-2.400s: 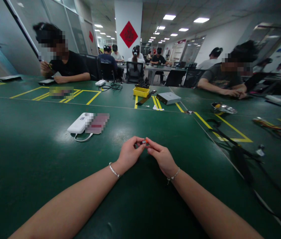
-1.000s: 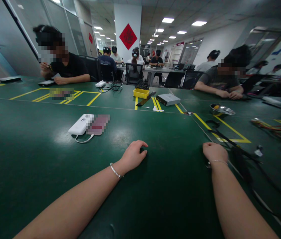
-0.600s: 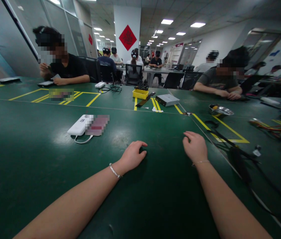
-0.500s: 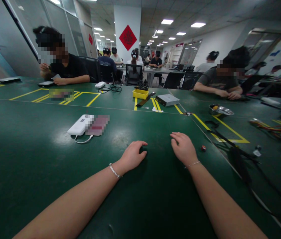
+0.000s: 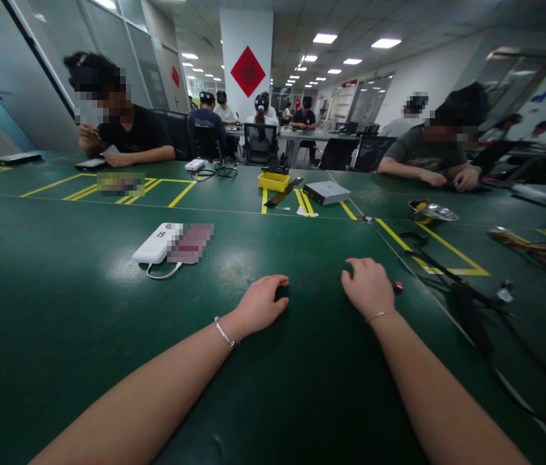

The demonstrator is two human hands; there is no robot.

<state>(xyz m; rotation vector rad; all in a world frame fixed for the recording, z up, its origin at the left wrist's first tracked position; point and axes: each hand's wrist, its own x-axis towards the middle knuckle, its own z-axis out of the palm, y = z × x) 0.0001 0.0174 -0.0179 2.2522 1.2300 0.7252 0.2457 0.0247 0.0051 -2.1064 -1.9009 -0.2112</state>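
Note:
My left hand (image 5: 262,302) hovers over or rests on the green table (image 5: 234,400), thumb and fingers apart, holding nothing. Across from it, my right hand (image 5: 368,288) is likewise open, fingers curved and pointing left. Just beside the right hand's outer edge lies a small red object (image 5: 398,287), too small to name. Up and left of my left hand sits a white power bank (image 5: 155,244) marked 15. A blurred-out flat pinkish item (image 5: 192,244) adjoins it, joined by a short white cable (image 5: 162,276).
Black cables (image 5: 469,316) run along the right side. Farther back stand a yellow bin (image 5: 273,181), a grey box (image 5: 326,192), a metal dish (image 5: 432,210) and bundled coloured wires (image 5: 532,245). Yellow tape marks the tabletop. Two people sit across, at left and right.
My right hand has shifted a little to the right, closer to the small red object. My left hand has barely moved.

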